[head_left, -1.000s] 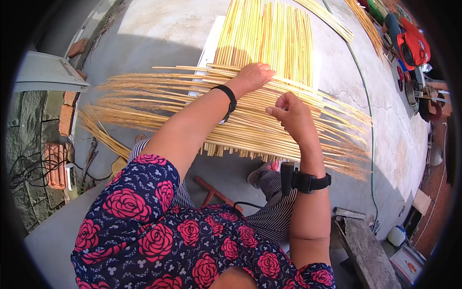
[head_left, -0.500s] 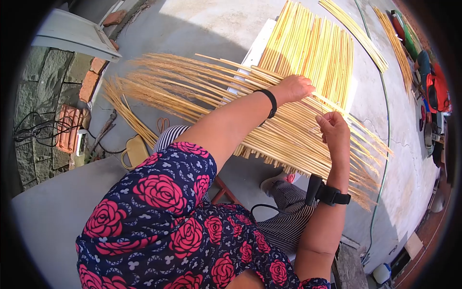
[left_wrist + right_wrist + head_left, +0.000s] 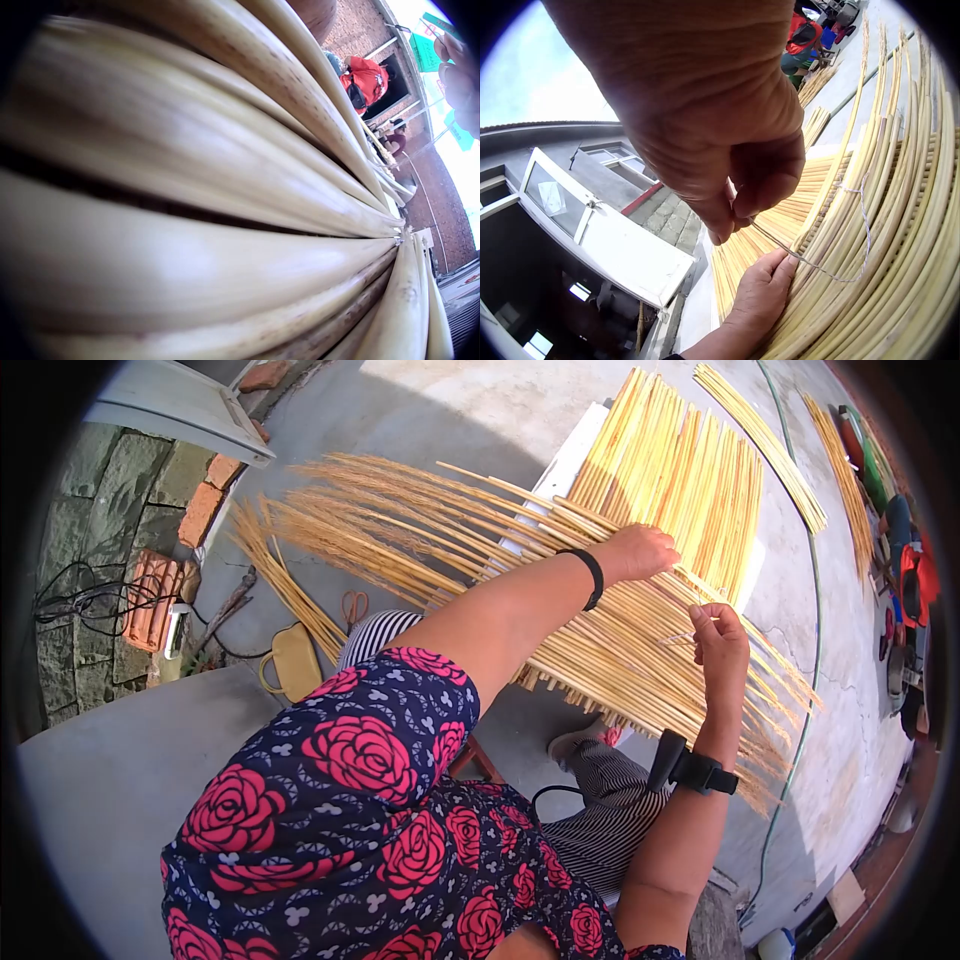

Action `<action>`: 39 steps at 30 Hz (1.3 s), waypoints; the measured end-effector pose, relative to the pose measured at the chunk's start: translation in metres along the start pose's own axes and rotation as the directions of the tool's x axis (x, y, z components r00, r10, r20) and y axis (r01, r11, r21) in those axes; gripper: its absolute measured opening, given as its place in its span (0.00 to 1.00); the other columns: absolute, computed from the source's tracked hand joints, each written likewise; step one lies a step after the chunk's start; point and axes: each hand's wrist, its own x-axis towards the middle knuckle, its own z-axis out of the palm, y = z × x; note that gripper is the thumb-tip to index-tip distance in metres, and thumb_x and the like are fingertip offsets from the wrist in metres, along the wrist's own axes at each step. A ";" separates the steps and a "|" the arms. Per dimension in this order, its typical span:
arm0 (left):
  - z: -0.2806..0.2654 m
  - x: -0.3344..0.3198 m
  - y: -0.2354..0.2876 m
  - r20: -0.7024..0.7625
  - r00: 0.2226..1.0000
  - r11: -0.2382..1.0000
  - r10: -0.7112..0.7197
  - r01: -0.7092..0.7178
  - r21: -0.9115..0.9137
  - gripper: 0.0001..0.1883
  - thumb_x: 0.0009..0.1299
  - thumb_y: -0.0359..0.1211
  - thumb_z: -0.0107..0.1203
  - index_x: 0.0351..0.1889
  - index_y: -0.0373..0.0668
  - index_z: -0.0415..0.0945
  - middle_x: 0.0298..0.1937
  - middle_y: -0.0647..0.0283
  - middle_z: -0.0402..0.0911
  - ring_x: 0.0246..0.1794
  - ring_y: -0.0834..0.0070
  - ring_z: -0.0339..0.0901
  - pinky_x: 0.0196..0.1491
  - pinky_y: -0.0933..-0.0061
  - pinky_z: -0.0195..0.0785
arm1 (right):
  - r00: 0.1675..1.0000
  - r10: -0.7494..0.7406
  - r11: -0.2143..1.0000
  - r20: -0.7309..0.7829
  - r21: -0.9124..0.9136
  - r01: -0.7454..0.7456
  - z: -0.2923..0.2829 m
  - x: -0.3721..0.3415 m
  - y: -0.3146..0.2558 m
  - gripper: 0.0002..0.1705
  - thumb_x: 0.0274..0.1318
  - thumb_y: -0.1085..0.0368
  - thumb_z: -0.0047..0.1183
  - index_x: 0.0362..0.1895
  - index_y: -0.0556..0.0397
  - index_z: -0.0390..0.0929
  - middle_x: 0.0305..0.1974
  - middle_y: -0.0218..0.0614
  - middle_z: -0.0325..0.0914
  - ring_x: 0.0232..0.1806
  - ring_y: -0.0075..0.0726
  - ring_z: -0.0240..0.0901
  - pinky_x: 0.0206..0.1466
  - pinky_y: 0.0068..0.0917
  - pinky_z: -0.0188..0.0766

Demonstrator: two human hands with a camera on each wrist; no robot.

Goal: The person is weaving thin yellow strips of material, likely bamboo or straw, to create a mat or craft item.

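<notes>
Slender straw-coloured stalks with feathery tips (image 3: 350,490) lie side by side across a layer of lengthwise stalks (image 3: 690,470). My left hand (image 3: 645,552) grips the far edge of the crosswise stalks (image 3: 600,635); its thumb and fingertips come together there in the right wrist view. My right hand (image 3: 722,645), raised just above the stalks to the right, pinches a thin pale string (image 3: 844,280) between thumb and fingers. From those fingertips the string runs to the stalks beside the left hand, then loops over the row. Close stalks (image 3: 210,172) fill most of the left wrist view.
A white board (image 3: 575,450) lies under the stalks. Another bundle (image 3: 765,445) and a green hose (image 3: 815,600) are on the concrete to the right. Scissors (image 3: 354,607) and a yellow handled container (image 3: 293,665) sit at the left, near loose stalks (image 3: 290,595).
The head view has turned, so the stalks and both hands appear farther right. My right hand still pinches the string and has drawn slightly away from my left hand, which keeps its place on the stalks.
</notes>
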 end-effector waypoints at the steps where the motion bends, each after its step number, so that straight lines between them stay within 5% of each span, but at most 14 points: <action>1: 0.000 -0.001 0.000 -0.005 1.000 1.000 0.008 -0.008 0.002 0.08 0.59 0.37 0.56 0.33 0.45 0.77 0.30 0.62 0.76 0.37 0.64 0.76 0.39 0.64 0.70 | 1.000 0.001 1.000 -0.002 0.012 -0.001 0.002 0.002 0.003 0.10 0.54 0.60 0.58 0.27 0.51 0.74 0.16 0.23 0.66 0.14 0.15 0.56 0.16 0.16 0.53; 13: 0.003 0.000 -0.001 0.044 0.999 0.999 -0.032 0.033 -0.028 0.13 0.61 0.38 0.56 0.43 0.45 0.78 0.34 0.63 0.77 0.40 0.65 0.75 0.44 0.65 0.69 | 0.977 0.125 0.983 -0.170 0.158 -0.098 0.006 0.014 0.049 0.14 0.55 0.56 0.57 0.24 0.49 0.71 0.12 0.23 0.63 0.11 0.15 0.52 0.14 0.16 0.49; 17: 0.003 0.002 -0.003 0.060 0.997 0.998 -0.046 0.048 -0.033 0.13 0.62 0.38 0.55 0.43 0.45 0.78 0.34 0.63 0.77 0.41 0.66 0.75 0.44 0.66 0.69 | 0.982 0.042 0.988 -0.183 0.151 -0.014 0.018 0.043 0.060 0.12 0.56 0.60 0.56 0.24 0.48 0.69 0.12 0.23 0.64 0.12 0.15 0.55 0.15 0.16 0.51; 19: 0.003 0.001 -0.003 0.058 0.997 0.998 -0.047 0.049 -0.028 0.13 0.62 0.38 0.55 0.43 0.46 0.78 0.34 0.63 0.77 0.41 0.66 0.75 0.44 0.66 0.69 | 0.973 -0.045 0.998 -0.226 0.034 0.054 0.023 0.066 0.069 0.07 0.56 0.62 0.55 0.35 0.50 0.75 0.16 0.25 0.69 0.17 0.16 0.61 0.20 0.18 0.59; 21: 0.005 0.001 -0.005 0.062 0.997 0.999 -0.039 0.039 -0.012 0.13 0.62 0.39 0.55 0.42 0.46 0.78 0.34 0.64 0.77 0.41 0.67 0.75 0.43 0.67 0.69 | 0.957 -0.101 0.994 -0.272 0.012 0.108 0.033 0.083 0.072 0.11 0.55 0.62 0.56 0.42 0.49 0.78 0.18 0.26 0.72 0.19 0.18 0.65 0.24 0.19 0.64; 22: 0.004 0.002 -0.005 0.056 0.998 0.999 -0.032 0.032 -0.003 0.12 0.62 0.39 0.56 0.42 0.46 0.78 0.34 0.64 0.77 0.40 0.67 0.75 0.42 0.67 0.69 | 0.963 -0.140 0.980 -0.230 -0.170 0.102 0.034 0.093 0.077 0.18 0.54 0.61 0.56 0.51 0.45 0.77 0.22 0.28 0.75 0.22 0.21 0.68 0.29 0.21 0.68; 25: 0.005 0.004 -0.003 0.007 1.000 1.000 -0.018 0.018 -0.017 0.11 0.62 0.38 0.56 0.40 0.46 0.79 0.32 0.64 0.77 0.38 0.67 0.75 0.40 0.67 0.70 | 0.975 -0.126 0.972 -0.183 -0.218 0.085 0.040 0.105 0.091 0.18 0.54 0.60 0.56 0.50 0.42 0.77 0.22 0.29 0.76 0.22 0.23 0.69 0.30 0.21 0.68; 29: 0.005 0.003 -0.005 -0.038 0.999 1.000 0.010 -0.011 -0.019 0.10 0.61 0.37 0.57 0.39 0.46 0.79 0.29 0.65 0.76 0.35 0.66 0.76 0.36 0.67 0.71 | 0.987 0.007 0.999 -0.158 -0.048 -0.015 0.039 0.107 0.093 0.16 0.53 0.59 0.57 0.48 0.44 0.79 0.21 0.26 0.76 0.21 0.18 0.67 0.27 0.20 0.66; 33: 0.001 0.006 -0.006 0.092 0.995 0.998 -0.043 0.047 -0.044 0.14 0.62 0.38 0.55 0.44 0.44 0.75 0.35 0.60 0.78 0.39 0.62 0.76 0.37 0.64 0.71 | 0.988 0.010 1.000 -0.155 -0.008 -0.011 0.040 0.109 0.096 0.15 0.53 0.59 0.58 0.46 0.45 0.80 0.20 0.25 0.75 0.20 0.16 0.66 0.26 0.19 0.65; 36: -0.010 0.013 -0.001 0.256 0.929 0.953 -0.266 0.294 -0.076 0.14 0.64 0.37 0.53 0.44 0.42 0.70 0.38 0.55 0.78 0.41 0.58 0.76 0.40 0.62 0.71 | 0.990 0.015 1.000 -0.142 0.029 -0.011 0.040 0.110 0.097 0.14 0.53 0.60 0.58 0.45 0.47 0.80 0.21 0.24 0.76 0.20 0.16 0.66 0.26 0.19 0.65; 39: -0.004 0.012 -0.014 0.266 0.951 0.960 -0.158 0.210 -0.183 0.12 0.64 0.35 0.52 0.42 0.41 0.67 0.37 0.53 0.77 0.40 0.55 0.75 0.41 0.60 0.70 | 0.989 0.007 0.998 -0.145 0.064 0.002 0.040 0.110 0.098 0.15 0.53 0.60 0.58 0.45 0.48 0.80 0.21 0.24 0.76 0.20 0.17 0.66 0.27 0.19 0.66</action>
